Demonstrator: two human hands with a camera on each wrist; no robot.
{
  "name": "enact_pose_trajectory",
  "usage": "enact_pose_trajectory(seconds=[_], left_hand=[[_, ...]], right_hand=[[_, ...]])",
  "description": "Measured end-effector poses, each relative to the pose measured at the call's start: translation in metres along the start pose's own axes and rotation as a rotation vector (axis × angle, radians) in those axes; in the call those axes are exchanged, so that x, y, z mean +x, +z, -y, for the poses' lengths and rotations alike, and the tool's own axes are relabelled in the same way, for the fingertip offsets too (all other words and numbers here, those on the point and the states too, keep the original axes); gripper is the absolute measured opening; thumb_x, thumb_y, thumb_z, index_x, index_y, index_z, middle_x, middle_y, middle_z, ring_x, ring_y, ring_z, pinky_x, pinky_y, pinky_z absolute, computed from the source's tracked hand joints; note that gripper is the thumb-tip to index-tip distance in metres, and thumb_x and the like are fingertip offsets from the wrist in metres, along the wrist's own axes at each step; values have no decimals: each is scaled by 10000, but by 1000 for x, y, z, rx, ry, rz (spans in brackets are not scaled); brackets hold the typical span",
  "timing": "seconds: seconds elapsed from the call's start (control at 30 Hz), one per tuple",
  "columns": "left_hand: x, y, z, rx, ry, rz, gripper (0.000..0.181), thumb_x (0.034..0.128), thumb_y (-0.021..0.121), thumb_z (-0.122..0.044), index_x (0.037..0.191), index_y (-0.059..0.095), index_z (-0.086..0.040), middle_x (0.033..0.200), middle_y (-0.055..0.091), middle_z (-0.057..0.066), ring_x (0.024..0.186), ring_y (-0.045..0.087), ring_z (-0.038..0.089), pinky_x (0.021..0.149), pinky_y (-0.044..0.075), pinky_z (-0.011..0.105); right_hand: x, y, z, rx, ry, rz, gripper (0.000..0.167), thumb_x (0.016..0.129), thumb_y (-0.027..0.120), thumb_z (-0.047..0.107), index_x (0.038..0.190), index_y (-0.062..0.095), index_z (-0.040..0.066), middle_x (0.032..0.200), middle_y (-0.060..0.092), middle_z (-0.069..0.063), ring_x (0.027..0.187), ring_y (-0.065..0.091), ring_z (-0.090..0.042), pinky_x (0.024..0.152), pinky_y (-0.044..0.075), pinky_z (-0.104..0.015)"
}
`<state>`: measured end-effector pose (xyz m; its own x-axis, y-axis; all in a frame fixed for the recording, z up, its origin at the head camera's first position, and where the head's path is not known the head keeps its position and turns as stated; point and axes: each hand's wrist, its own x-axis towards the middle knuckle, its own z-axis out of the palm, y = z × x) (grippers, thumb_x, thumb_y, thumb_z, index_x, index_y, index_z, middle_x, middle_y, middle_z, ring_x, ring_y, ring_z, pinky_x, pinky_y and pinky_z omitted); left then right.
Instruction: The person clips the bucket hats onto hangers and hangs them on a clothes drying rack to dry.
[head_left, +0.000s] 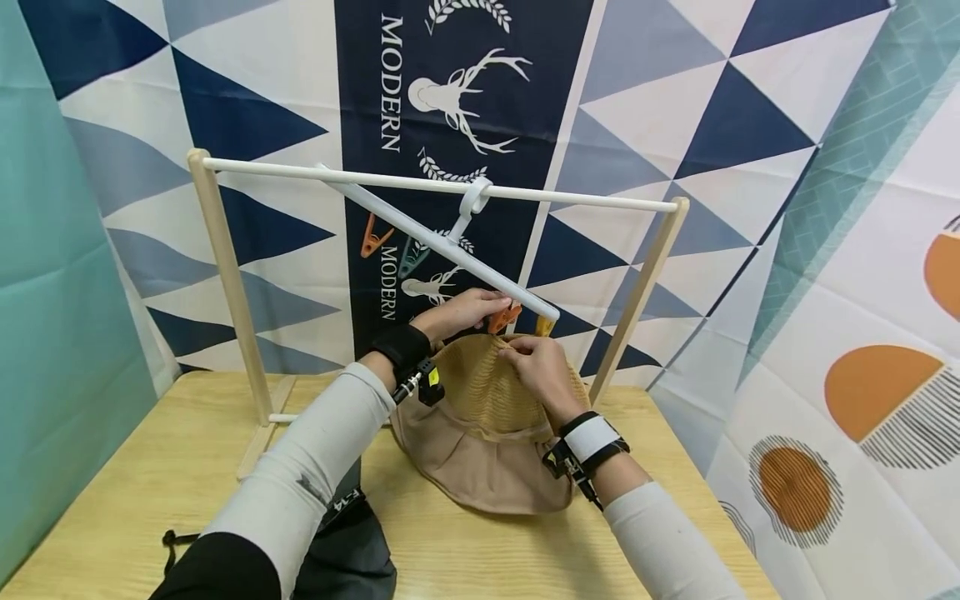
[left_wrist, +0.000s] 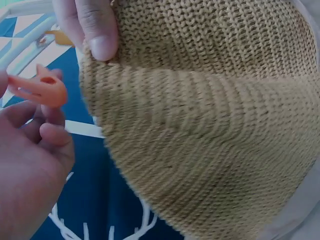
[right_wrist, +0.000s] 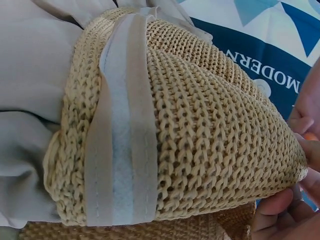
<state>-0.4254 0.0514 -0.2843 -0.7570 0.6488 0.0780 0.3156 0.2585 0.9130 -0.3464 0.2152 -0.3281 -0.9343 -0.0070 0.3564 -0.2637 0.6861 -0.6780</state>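
My right hand (head_left: 542, 371) pinches the peak of a sun hat's tan knitted crown (head_left: 472, 387). The hat's pinkish-beige fabric brim (head_left: 487, 479) spreads down toward the table. Just left of the pinched peak, my left hand (head_left: 459, 315) holds an orange clothespin (head_left: 504, 318) under the lower end of a tilted white hanger (head_left: 442, 244). In the left wrist view the clothespin (left_wrist: 45, 91) sits between thumb and fingers, apart from the knit edge. The right wrist view shows a pale strip (right_wrist: 122, 130) on a beige band around the crown.
A wooden rack with a white top bar (head_left: 375, 178) carries the hanger. Another orange clip (head_left: 375, 237), a green clip (head_left: 409, 258) and a yellow clip (head_left: 544, 326) hang from the hanger. A dark drawstring bag (head_left: 348, 550) lies on the wooden table (head_left: 442, 554) below my left arm.
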Motion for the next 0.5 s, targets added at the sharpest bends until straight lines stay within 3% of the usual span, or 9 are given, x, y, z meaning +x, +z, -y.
enact_pose_trajectory(seconds=[0.13,0.23,0.37,0.5], left_hand=[[-3,-5,-3,18,33,96,371,1074,349,-267,1202,608,-35,870,528,2,807,452,163,728,324,267],[-3,-6,-5,22,41,132,355,1073,356,-266,1197,606,-47,891,536,-4,834,457,165,737,324,275],[-4,-4,-4,-12,35,117,370,1070,373,-266,1259,601,-44,1021,580,13,897,481,154,797,344,277],[-6,1,-1,-58,16,40,382,1060,413,-258,1300,610,-35,1235,628,99,1101,536,177,1004,383,365]], right_hand=[[-1,2,-1,2,-3,11,155,890,713,160,958,779,37,906,754,-127,682,582,-143,561,414,-232],[-1,2,-2,-2,-13,6,146,887,715,154,944,780,37,888,754,-125,649,555,-124,544,393,-228],[-1,3,-2,2,-33,-6,140,872,727,143,929,782,27,879,757,-131,633,549,-102,529,379,-213],[-1,5,-1,18,-39,-2,146,871,725,138,944,782,26,864,757,-134,638,569,-99,533,399,-210]])
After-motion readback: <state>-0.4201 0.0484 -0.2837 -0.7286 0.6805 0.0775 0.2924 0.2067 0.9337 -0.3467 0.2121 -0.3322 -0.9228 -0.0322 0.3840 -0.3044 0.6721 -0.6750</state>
